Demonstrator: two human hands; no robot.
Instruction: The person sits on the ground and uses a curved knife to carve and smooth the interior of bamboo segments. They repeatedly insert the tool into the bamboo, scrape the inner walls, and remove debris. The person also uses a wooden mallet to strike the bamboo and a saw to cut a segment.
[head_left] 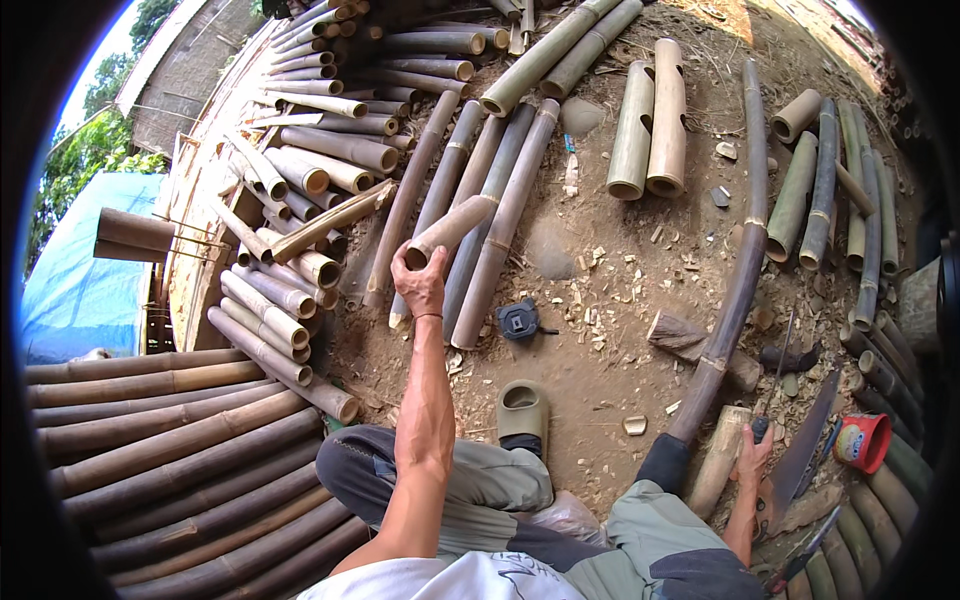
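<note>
The tube (452,232), a short length of bamboo, is in the left hand (420,280). The fingers are clamped around the tube near its open lower end. From the hand, the tube extends forward and to the right, tilted, with its open end facing the wearer. The far end overlaps, in view, a row of long poles (507,232) lying on the ground (595,375).

The right hand (752,458) is low on the right, well apart from the tube. It is beside a thick bamboo piece (718,465), with its fingertips at a small dark object (760,430). Whether the fingers close on this object cannot be told.

To the right of the right hand are a saw (815,425) and a red cup (866,443). A wood block (688,345) lies forward of the bamboo piece, and a long curved pole (754,200) runs past it.

A tape measure (518,319) lies on the ground to the right of the left hand, forward of a shoe (541,410). Two notched tubes (631,130) lie farther forward. Cut bamboo (345,150) is piled at the left, near a blue tarp (95,265).
</note>
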